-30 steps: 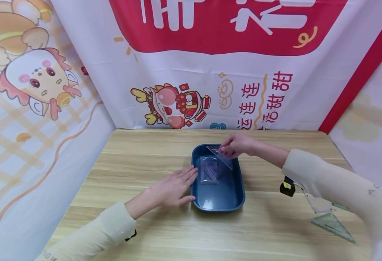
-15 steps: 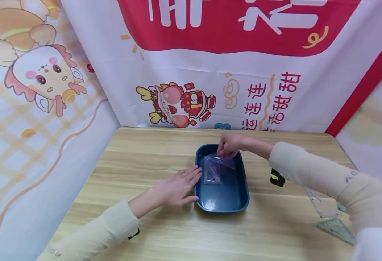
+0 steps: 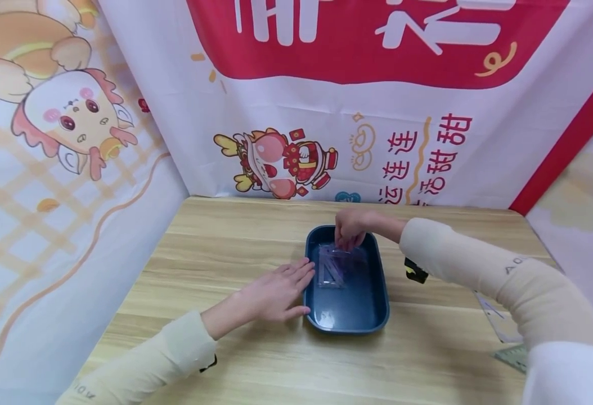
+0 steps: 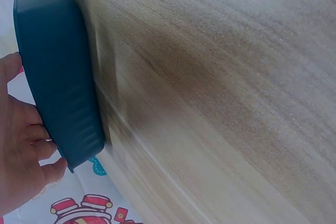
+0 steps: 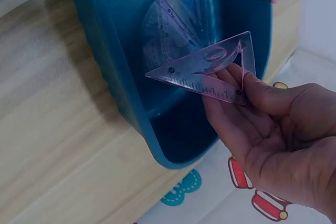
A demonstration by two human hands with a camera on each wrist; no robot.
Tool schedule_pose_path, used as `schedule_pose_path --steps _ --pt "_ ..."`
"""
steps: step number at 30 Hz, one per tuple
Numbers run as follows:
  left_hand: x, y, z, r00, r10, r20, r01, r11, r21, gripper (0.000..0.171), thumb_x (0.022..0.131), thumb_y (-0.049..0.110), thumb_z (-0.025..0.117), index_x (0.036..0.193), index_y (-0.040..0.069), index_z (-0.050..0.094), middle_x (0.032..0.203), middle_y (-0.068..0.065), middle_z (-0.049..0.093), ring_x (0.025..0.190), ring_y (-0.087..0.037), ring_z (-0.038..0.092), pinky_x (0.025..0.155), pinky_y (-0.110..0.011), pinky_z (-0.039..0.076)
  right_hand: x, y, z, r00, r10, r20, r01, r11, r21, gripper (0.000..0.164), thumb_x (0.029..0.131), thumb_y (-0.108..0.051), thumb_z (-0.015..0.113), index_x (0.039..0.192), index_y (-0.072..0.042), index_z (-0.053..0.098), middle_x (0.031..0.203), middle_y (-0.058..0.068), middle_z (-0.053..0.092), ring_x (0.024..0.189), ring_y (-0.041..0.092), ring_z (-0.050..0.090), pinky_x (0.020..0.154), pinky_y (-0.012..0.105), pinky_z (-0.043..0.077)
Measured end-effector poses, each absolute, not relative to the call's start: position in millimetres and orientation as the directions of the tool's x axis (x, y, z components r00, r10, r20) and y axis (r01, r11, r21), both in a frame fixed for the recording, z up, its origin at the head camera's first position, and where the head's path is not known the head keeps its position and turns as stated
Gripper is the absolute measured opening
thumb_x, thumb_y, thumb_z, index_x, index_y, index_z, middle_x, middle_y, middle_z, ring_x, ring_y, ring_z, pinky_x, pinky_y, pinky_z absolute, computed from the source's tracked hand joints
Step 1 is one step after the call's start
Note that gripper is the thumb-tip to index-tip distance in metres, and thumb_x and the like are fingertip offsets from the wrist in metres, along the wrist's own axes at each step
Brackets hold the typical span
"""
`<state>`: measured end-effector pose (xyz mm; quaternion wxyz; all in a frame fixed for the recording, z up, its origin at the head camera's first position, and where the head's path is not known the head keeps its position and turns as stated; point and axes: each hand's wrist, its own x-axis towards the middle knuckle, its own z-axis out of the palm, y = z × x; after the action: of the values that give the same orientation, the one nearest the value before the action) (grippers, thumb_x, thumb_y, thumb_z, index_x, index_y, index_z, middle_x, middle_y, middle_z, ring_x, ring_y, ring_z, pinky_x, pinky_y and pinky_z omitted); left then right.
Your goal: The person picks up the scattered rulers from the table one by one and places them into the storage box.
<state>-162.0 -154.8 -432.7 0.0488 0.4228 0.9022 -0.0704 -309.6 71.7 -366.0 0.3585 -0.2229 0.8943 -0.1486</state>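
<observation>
A deep blue tray (image 3: 347, 322) stands on the wooden table. My left hand (image 3: 281, 289) rests against its left rim with fingers extended; the left wrist view shows the fingertips along the rim of the tray (image 4: 58, 72). Over the tray's far end, my right hand (image 3: 352, 228) pinches a clear pinkish set square (image 5: 184, 78) between thumb and fingers. Beneath it in the right wrist view, another clear set square (image 5: 173, 11) and a rounded protractor (image 5: 153, 40) overlap on the tray's floor. The right hand hides part of these in the head view.
On the table's right side lie a greenish set square (image 3: 513, 355) and a pale flat sheet (image 3: 499, 318), both partly covered by the right sleeve (image 3: 479, 270). A printed cloth (image 3: 286, 95) hangs behind the table's back edge (image 3: 246, 201).
My right hand has lowered into the tray's far end with the set square and shifted slightly left. The left hand stays at the rim. The head view has shifted a little.
</observation>
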Motion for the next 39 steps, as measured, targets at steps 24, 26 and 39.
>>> schedule_pose_path --steps 24,26,39 --pt "-161.3 -148.2 -430.9 -0.634 0.760 -0.145 0.773 0.629 -0.084 0.079 0.102 0.059 0.039 0.154 0.000 0.032 0.163 -0.018 0.027 0.153 -0.034 0.022 0.121 -0.048 0.032 -303.7 101.3 -375.0 -0.722 -0.562 -0.405 -0.505 0.827 -0.248 0.033 0.096 -0.020 0.065 0.121 0.001 0.069 0.121 0.017 0.070 0.111 0.028 0.066 0.098 0.042 0.055" --pt "-162.0 -148.6 -431.5 -0.637 0.757 -0.147 0.770 0.632 -0.084 0.079 0.101 0.059 0.040 0.154 0.000 0.033 0.163 -0.017 0.028 0.154 -0.033 0.022 0.121 -0.047 0.032 -301.5 108.3 -371.9 -0.712 -0.586 -0.386 -0.515 0.810 -0.278 0.035 0.097 -0.019 0.064 0.124 0.003 0.067 0.124 0.019 0.068 0.114 0.030 0.065 0.099 0.044 0.054" --pt "-161.7 -150.9 -433.4 -0.631 0.761 -0.148 0.774 0.629 -0.064 0.081 0.101 0.060 0.038 0.154 -0.001 0.032 0.163 -0.018 0.027 0.154 -0.033 0.022 0.121 -0.048 0.031 -268.7 156.5 -354.7 -0.760 -0.629 -0.163 -0.443 0.686 -0.577 0.034 0.094 -0.005 0.064 0.126 0.006 0.062 0.118 0.024 0.069 0.106 0.029 0.069 0.091 0.042 0.059"
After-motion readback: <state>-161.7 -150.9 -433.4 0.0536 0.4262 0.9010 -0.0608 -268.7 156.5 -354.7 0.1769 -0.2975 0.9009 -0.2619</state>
